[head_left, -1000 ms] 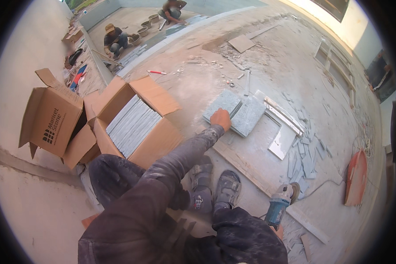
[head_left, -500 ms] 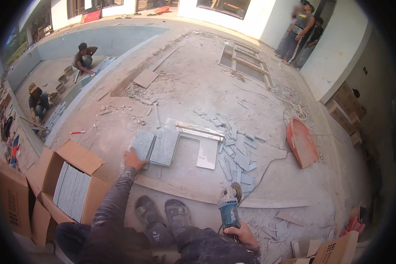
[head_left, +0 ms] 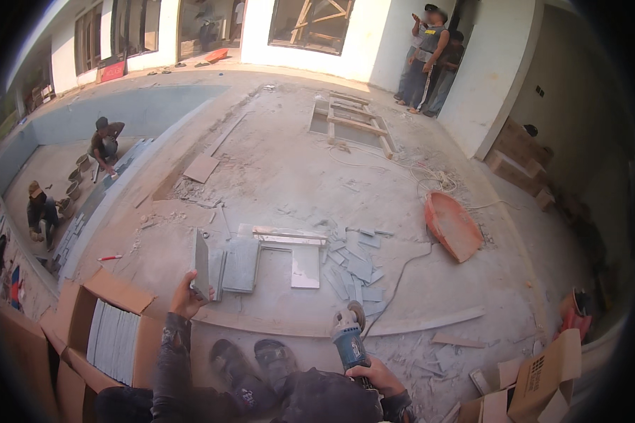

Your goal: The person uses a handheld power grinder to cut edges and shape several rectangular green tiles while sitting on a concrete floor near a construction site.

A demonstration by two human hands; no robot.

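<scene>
My left hand (head_left: 188, 295) grips a grey stone tile (head_left: 201, 261) by its near end, holding it up on edge. Just right of it lies a stack of grey tiles (head_left: 240, 264) on the concrete. My right hand (head_left: 376, 375) is wrapped round the body of a teal angle grinder (head_left: 348, 343), whose disc (head_left: 357, 313) points away from me. Whether the disc spins I cannot tell. Beyond the grinder, cut tile pieces (head_left: 358, 266) lie scattered. A white-faced, L-shaped guide (head_left: 305, 268) rests beside the stack.
An open cardboard box (head_left: 148, 342) of tiles stands at left. The grinder's cable (head_left: 400, 282) crosses the floor toward an orange basin (head_left: 453, 227). Two people crouch in the sunken pool (head_left: 56, 151); others stand by the doorway. A wooden frame (head_left: 353, 120) lies farther off.
My left hand has lifted a tile from the stack and tilted it upright. The view has turned to the right; my right hand still holds the grinder.
</scene>
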